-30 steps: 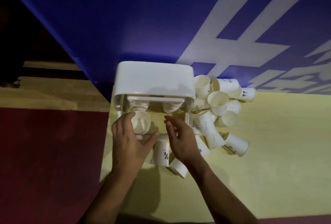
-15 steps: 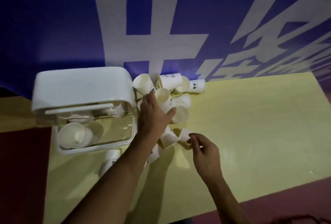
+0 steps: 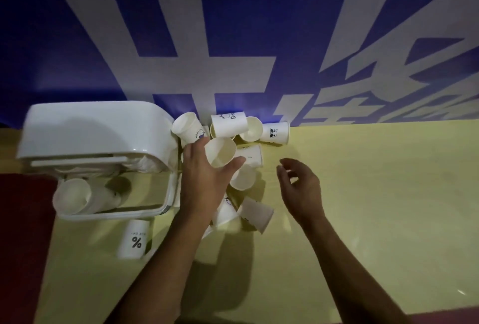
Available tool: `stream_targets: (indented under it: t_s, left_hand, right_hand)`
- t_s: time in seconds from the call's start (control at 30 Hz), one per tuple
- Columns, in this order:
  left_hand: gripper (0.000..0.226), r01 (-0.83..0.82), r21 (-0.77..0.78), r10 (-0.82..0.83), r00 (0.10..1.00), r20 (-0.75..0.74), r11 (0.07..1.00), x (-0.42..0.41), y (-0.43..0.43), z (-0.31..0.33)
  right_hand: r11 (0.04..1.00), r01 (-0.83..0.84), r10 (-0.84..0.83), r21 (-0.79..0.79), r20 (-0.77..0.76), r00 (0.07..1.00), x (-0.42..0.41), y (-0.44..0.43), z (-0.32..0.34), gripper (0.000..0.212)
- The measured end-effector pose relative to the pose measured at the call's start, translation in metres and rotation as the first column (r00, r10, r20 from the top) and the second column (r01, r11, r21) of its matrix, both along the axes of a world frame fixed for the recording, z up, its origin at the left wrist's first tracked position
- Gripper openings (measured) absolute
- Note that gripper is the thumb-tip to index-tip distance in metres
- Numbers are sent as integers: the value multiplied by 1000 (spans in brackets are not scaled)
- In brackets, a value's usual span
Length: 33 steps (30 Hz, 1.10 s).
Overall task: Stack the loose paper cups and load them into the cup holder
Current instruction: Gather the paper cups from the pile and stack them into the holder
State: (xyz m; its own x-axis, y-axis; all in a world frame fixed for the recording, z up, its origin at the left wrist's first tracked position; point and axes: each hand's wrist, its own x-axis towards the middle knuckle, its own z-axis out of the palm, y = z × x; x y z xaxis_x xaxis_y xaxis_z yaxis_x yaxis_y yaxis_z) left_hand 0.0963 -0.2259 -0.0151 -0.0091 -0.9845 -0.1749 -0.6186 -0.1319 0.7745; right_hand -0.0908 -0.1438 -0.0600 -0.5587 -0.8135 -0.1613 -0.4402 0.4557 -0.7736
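Paper cup [image 3: 220, 151], base hidden, in left hand [image 3: 204, 183] grip; right hand [image 3: 302, 186] loosely curled, holding nothing.

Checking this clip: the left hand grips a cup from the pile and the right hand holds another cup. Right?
Not quite. The left hand does grip a cup from the pile, but the right hand holds nothing, its fingers loosely curled beside the pile, as the head view shows.
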Motion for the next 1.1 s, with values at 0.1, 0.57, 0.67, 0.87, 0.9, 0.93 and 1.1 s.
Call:
stream_targets:
  t_s: [0.1, 0.57, 0.67, 0.87, 0.9, 0.93, 1.1]
  left_hand:
    - [78, 6, -42, -7, 1000, -19, 999, 2, 16, 5]
    - [81, 35, -16, -37, 990, -136, 999, -2, 30, -6]
    - [81, 45, -5, -45, 989, -142, 999, 0, 30, -7]
    - [79, 100, -24, -103, 982, -157, 995, 4, 27, -7]
    - [79, 115, -30, -118, 979, -167, 993, 6, 27, -5]
    - [79, 128, -31, -132, 975, -177, 991, 8, 28, -3]
    - [81, 160, -54, -169, 957, -236, 986, 36, 34, 13]
  right_hand:
    - [994, -107, 111, 33, -170, 979, -28, -44, -9, 45]
    - [865, -350, 463, 359, -303, 833, -94, -102, -82, 79]
    - [938, -300, 331, 173, -200, 922, -93, -84, -71, 78]
    - [991, -121, 112, -57, -139, 984, -75, -34, -13, 83]
    - [992, -103, 92, -69, -143, 985, -68, -27, -2, 84]
    - [991, -97, 84, -90, -144, 986, -61, -20, 8, 84]
    - [969, -135, 117, -208, -97, 988, -7, -3, 49, 79]
